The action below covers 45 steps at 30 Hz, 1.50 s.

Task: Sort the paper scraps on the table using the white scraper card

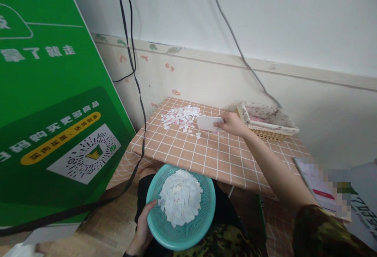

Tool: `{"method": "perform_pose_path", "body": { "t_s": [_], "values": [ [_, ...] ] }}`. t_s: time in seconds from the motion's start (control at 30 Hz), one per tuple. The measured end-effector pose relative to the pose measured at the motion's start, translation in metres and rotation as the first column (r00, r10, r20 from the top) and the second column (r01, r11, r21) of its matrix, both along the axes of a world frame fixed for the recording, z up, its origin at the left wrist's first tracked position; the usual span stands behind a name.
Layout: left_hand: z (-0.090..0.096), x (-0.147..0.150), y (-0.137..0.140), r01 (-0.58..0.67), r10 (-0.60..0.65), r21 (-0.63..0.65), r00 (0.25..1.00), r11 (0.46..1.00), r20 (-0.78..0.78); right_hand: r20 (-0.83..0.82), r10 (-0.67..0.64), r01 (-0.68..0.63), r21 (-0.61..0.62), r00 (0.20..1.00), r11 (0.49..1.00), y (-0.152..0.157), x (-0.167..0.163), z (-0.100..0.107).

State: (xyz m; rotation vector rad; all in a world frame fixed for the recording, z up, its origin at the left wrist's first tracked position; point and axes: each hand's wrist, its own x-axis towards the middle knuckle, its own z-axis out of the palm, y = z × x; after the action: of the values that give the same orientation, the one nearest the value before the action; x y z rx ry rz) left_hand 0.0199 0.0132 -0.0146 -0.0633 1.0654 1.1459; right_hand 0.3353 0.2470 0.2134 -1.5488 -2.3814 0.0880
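Note:
My left hand (143, 222) grips the rim of a round turquoise plastic basket (209, 206) on my lap, thumb over the edge. A heap of small white paper pieces (180, 198) fills its middle. Over the table, my right hand (232, 123) is closed on a flat white card (208, 123), held by its right end. The card's left end is beside a spread pile of white and pinkish paper scraps (182, 116) on the checked tablecloth (203, 155). A few loose scraps lie near the card.
A cloth-lined wicker basket (268, 123) stands on the table, right of my right hand. At the left rises a large green panel (59, 92) with a black cable (141, 104) hanging before it. A printed sheet (315, 186) lies at the table's right end.

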Motion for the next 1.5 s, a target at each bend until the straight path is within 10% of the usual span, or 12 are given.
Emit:
{"method": "perform_pose_path", "body": {
  "t_s": [1.5],
  "values": [
    [-0.003, -0.001, -0.002, 0.003, -0.003, 0.03, 1.0, 1.0, 0.023, -0.1, 0.018, -0.017, 0.006, 0.995, 1.0, 0.003, -0.015, -0.002]
  ]
}}
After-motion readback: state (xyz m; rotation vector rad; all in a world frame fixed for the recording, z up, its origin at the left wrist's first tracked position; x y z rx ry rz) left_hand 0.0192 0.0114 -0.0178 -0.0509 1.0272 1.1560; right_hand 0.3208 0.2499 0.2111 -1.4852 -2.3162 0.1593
